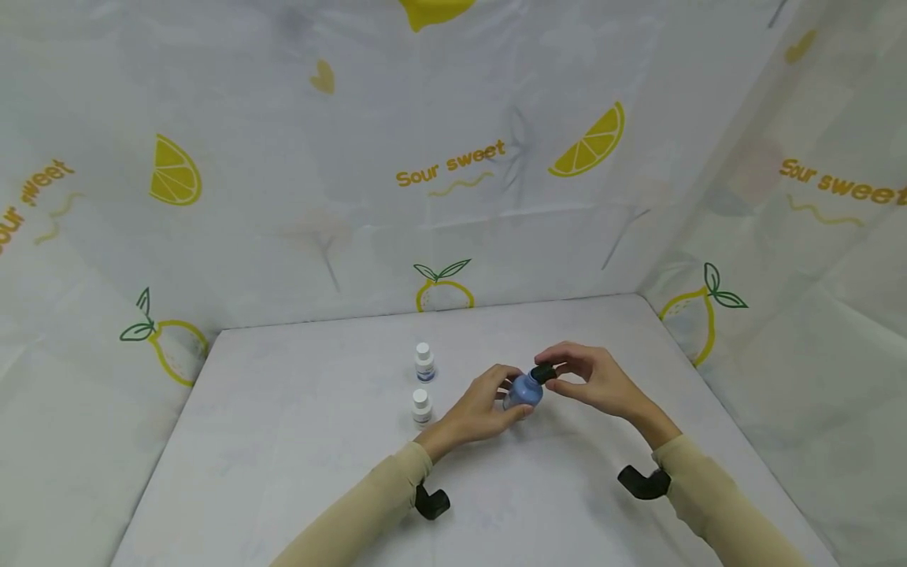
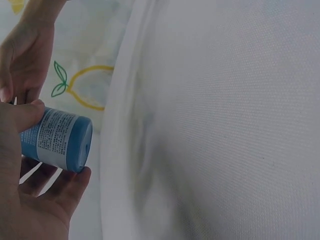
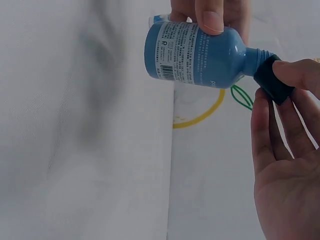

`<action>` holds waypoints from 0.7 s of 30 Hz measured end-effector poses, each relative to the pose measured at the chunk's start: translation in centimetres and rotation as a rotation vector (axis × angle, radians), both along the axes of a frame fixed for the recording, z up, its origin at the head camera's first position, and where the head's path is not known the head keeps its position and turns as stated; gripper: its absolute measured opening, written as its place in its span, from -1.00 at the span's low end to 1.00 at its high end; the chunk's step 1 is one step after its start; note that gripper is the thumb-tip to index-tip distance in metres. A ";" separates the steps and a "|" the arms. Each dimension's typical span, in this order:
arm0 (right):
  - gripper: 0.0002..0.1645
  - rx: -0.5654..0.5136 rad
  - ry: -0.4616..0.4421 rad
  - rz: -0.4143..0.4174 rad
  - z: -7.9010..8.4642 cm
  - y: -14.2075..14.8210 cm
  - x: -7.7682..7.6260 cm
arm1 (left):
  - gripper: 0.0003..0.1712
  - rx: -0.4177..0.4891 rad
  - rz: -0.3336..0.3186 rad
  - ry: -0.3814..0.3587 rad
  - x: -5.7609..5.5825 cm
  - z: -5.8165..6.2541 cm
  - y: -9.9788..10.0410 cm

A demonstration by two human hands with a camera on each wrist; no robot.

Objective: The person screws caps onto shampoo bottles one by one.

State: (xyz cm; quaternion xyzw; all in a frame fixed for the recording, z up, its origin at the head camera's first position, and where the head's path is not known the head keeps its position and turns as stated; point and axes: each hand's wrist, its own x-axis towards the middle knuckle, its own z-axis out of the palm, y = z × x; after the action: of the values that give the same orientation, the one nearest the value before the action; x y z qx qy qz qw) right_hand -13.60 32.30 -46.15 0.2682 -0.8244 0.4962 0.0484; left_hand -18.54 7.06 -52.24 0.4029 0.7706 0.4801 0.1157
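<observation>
My left hand grips a small blue bottle with a printed white label, fingers and thumb around its body. The bottle is held tilted above the table, its neck toward my right hand. Between the right thumb and fingers is a black cap, pinched at the bottle's mouth. In the right wrist view the cap sits askew, and some screw threads of the neck show beside it. The left wrist view shows the bottle's base and label; the cap is hidden there.
Two small white bottles stand on the white table left of my hands: a rear one with a blue band and a front one close by my left wrist. A lemon-printed curtain borders the table at the back and sides.
</observation>
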 end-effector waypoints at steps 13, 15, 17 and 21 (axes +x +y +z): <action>-0.53 -0.013 -0.022 0.060 0.1 -0.8 0.0 | -0.39 0.022 -0.012 0.008 0.2 0.1 0.0; -0.53 -0.004 -0.025 0.052 0.1 -0.8 0.0 | -0.40 0.023 -0.010 0.007 0.2 0.1 0.0; -0.53 0.002 -0.023 0.048 0.0 -0.9 0.0 | -0.40 0.026 -0.009 0.007 0.2 0.1 0.0; -0.54 0.013 -0.016 0.056 0.0 -0.8 -0.1 | -0.41 0.026 -0.012 0.008 0.1 0.1 0.0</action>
State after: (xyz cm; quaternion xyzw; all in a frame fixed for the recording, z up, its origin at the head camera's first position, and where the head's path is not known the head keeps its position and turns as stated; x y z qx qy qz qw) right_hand -13.68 31.52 -46.16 0.2873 -0.8201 0.4942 0.0263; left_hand -18.42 7.01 -52.10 0.4109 0.7622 0.4879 0.1103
